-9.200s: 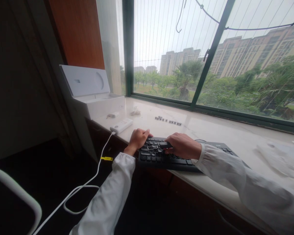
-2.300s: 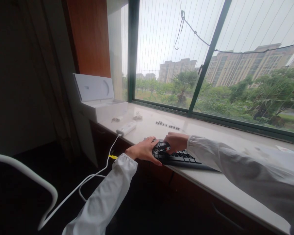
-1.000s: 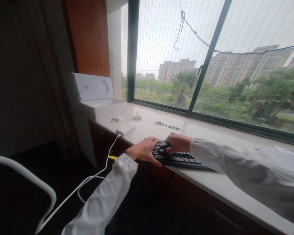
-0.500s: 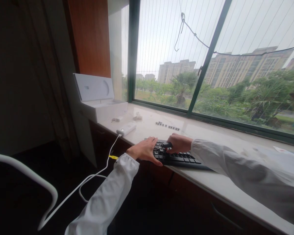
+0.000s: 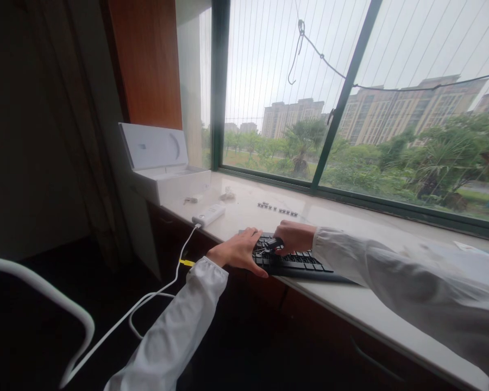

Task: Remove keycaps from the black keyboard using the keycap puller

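Note:
A black keyboard (image 5: 305, 266) lies along the front of the white sill, with several keycaps off in its middle. My left hand (image 5: 238, 252) grips its left end, fingers over the back edge and thumb along the front edge. In my right hand (image 5: 293, 236), closed in a fist above the keys, is a keycap puller (image 5: 274, 243) with a black handle. Its thin wires point left, down towards the keys near my left hand. Whether the wires hold a key is too small to tell. Behind the keyboard, loose keycaps (image 5: 277, 209) stand in a short row.
An open white box (image 5: 183, 184) stands at the sill's left end. Near it lie a white power bank (image 5: 208, 214), with a white cable (image 5: 181, 255) hanging off the edge, and small white items (image 5: 228, 193). Clear plastic and paper (image 5: 472, 260) lie at right.
The keycap puller has tilted slightly, and my right hand has shifted a little to the left. My left hand keeps its place on the keyboard.

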### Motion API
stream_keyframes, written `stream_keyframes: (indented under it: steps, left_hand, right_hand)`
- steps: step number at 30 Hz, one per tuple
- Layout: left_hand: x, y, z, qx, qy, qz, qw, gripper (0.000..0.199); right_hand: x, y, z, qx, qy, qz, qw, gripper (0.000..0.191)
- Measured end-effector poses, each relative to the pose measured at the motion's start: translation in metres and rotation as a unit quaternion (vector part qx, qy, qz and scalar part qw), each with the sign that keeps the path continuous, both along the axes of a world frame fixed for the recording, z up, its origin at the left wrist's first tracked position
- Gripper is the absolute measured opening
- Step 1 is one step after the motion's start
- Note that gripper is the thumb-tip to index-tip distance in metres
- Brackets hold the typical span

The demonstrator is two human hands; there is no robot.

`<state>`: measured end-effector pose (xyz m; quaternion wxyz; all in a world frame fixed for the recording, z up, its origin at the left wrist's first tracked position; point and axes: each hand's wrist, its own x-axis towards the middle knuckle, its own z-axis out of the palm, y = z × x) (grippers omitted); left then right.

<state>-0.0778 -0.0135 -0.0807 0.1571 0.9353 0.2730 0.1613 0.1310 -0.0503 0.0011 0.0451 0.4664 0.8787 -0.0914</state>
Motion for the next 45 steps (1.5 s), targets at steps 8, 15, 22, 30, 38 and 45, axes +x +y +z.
stream_keyframes:
  steps: [8,15,22,30,38,45]
  left_hand:
    - [-0.001,-0.002,0.0,-0.031,-0.007,0.0,0.999,0.114]
    - [-0.002,-0.004,0.001,-0.034,-0.007,0.002,0.999,0.113]
    - [-0.001,-0.002,-0.003,-0.012,-0.008,0.003,1.0,0.111]
    - [-0.001,0.002,-0.006,0.003,-0.006,0.001,1.0,0.108]
    - [0.0,0.003,-0.006,0.016,-0.004,-0.003,1.0,0.101]
    - [0.001,0.002,-0.005,0.02,-0.009,-0.009,1.0,0.102]
  right_hand:
    - [0.0,0.001,-0.002,-0.007,0.019,-0.022,1.0,0.01]
    - [0.003,0.001,-0.005,0.008,0.016,-0.029,0.999,0.007]
    - [0.008,-0.002,-0.014,0.017,0.038,-0.028,0.999,0.012]
    - [0.006,-0.001,-0.02,0.002,0.058,-0.042,0.997,0.021]
    - [0.005,0.002,-0.018,-0.01,0.059,-0.04,0.997,0.018]
    - [0.006,0.003,-0.024,-0.012,0.089,-0.055,0.994,0.018]
